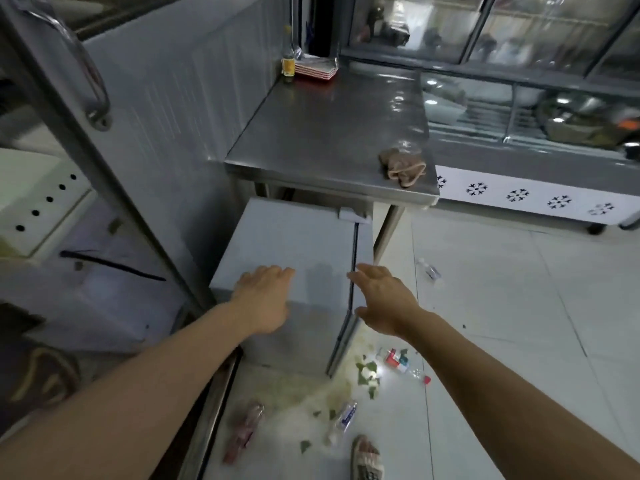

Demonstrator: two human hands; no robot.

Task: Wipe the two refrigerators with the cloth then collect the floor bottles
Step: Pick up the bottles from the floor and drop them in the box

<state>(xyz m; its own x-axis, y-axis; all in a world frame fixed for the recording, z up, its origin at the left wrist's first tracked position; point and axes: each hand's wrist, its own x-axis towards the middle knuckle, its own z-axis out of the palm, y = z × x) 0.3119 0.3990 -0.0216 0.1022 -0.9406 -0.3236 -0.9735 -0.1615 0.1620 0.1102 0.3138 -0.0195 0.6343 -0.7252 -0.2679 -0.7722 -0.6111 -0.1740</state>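
Both hands out over the low white fridge (294,244) tucked under the steel table (329,133); left hand (265,299) flat on its top, fingers straight, nothing in its grip; right hand (384,306) at the door's edge by the dark seal, fingers extended & relaxed, grip also empty; can't tell if it's actually touching the door.

Cloth (403,166) is crumpled on the table's front right corner, well apart from both hands, so no wiping going on right now. Whether this fridge has been wiped yet: can't tell from its surface. Second fridge is prob. the glass-front display unit (519,199) w/ snowflake panel behind; same, no way to judge.

Floor part looks not yet started; bottles lying on the tiles: clear one (429,270) near the table leg, red-labelled one (398,362) by the fridge's front corner, blue-labelled one (346,415) nearer the sandalled foot (367,459), pinkish one (246,431) to the left. Green scraps (367,370) & a pale smear also on the floor.

Judgement: early to mid task; cloth needs picking up for any wiping left, then 4 bottles to gather.
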